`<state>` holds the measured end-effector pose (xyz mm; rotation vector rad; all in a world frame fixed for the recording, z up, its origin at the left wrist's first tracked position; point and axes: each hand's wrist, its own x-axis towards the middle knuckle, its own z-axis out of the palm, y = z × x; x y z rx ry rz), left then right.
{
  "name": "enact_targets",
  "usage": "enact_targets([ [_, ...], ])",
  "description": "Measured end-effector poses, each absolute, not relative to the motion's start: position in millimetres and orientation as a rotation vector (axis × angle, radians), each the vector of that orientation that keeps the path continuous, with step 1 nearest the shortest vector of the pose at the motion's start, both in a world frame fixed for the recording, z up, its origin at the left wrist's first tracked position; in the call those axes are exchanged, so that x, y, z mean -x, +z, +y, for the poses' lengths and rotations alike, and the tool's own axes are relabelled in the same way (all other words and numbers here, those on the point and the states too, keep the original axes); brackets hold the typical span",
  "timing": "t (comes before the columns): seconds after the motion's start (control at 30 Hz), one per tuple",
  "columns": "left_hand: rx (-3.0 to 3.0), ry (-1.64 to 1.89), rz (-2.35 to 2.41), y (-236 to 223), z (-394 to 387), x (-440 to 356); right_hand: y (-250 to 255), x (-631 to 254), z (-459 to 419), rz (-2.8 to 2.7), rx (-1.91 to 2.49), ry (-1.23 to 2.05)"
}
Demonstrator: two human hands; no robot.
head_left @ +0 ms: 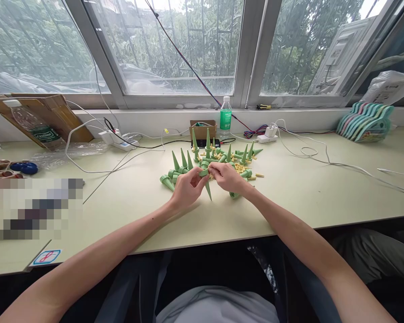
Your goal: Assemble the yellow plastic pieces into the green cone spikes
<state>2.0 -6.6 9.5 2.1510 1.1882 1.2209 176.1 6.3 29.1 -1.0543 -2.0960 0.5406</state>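
Observation:
A green plastic cone-shaped spike (208, 191) with a ribbed collar is gripped by my left hand (187, 188), its point hanging down over the table. Thumb and fingers of my right hand (229, 177) are pinched together at the top of that spike; what they hold there is too small and covered to make out. Just beyond my hands, several more green spikes (176, 160) stand point up or lie on their sides. Small yellow pieces (241, 169) are scattered in a pile among them, to the right of my hands.
Behind the spikes are a small brown box (202, 129) and a green-labelled bottle (226, 117). White cables (314, 152) and power strips run along the back. Teal hangers (365, 122) stack at right. A cardboard box (59, 117) and another bottle stand at left.

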Motion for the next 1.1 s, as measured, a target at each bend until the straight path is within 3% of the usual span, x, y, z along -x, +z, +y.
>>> enact_targets([
  [1.1, -1.900, 1.280, 1.089, 14.4, -4.8, -1.9, 29.2, -173.3, 4.2, -2.049, 1.089, 0.570],
])
